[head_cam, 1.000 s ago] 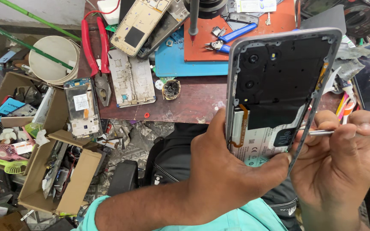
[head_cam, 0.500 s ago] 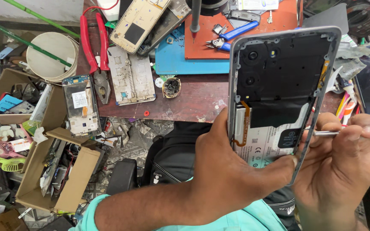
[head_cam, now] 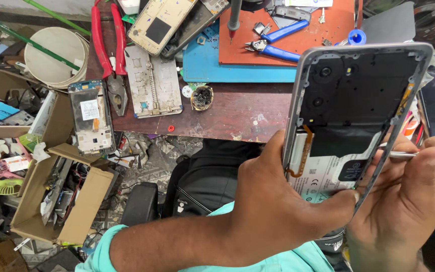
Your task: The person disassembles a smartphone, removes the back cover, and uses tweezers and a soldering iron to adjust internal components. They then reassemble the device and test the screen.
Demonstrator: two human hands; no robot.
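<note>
Far to the left of the left hand (head_cam: 273, 211), open brown cardboard boxes (head_cam: 51, 201) are seen below the counter (head_cam: 217, 118), with a blue card (head_cam: 1, 112) lying in one. Red-handled pliers (head_cam: 109, 48) and a stripped phone frame (head_cam: 91, 117) are laid on the counter, above and left of that grip. A blue mat (head_cam: 202, 63) and an orange mat (head_cam: 288, 35) with blue-handled cutters (head_cam: 273, 43) lie further up. The left grip is closed around the lower edge of an opened phone (head_cam: 351, 116), held upright above the lap; a white label (head_cam: 323, 174) with small print is seen just above the thumb. The right grip (head_cam: 409, 201) is closed on a thin metal tool (head_cam: 411, 156), whose tip is set at the phone's right edge.
</note>
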